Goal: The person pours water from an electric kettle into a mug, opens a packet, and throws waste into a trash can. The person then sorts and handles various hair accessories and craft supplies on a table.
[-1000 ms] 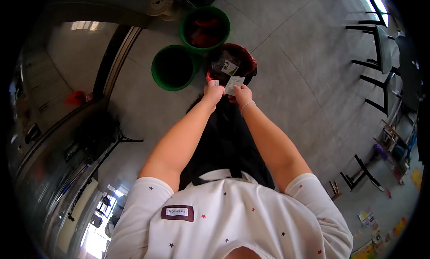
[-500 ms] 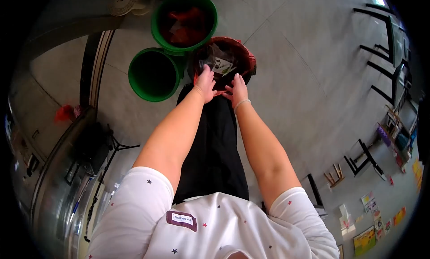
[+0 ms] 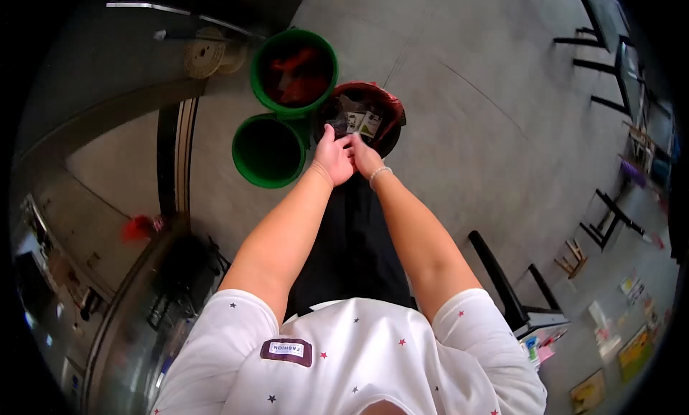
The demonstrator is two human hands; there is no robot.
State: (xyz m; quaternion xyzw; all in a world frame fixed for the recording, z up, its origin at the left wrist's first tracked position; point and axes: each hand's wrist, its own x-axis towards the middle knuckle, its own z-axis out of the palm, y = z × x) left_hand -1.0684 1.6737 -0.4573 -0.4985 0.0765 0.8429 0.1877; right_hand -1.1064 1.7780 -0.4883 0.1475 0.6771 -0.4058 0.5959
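Both my hands are over the near rim of a bin lined with a red bag [image 3: 395, 108]. Inside it lie crumpled clear plastic [image 3: 335, 117] and white printed packets [image 3: 370, 123]. My left hand [image 3: 333, 159] is open, thumb up and fingers stretched toward the right, with nothing visible in it. Close against its fingertips is my right hand [image 3: 367, 157], its fingers extended and nothing visible in them. A bracelet [image 3: 380, 174] circles my right wrist. Whether the palms hold anything small is hidden.
Left of the lined bin stand two green bins, one [image 3: 333, 62] with red plastic inside, the other [image 3: 237, 153] dark within. A wooden spool [image 3: 204, 53] lies farther back. Black-legged furniture [image 3: 495, 278] is at right, with a small wooden stool [image 3: 572, 259] beyond.
My hands have come together from apart, the right moving left toward the left hand. A second white packet now shows in the lined bin. The view has shifted, so the bins appear lower.
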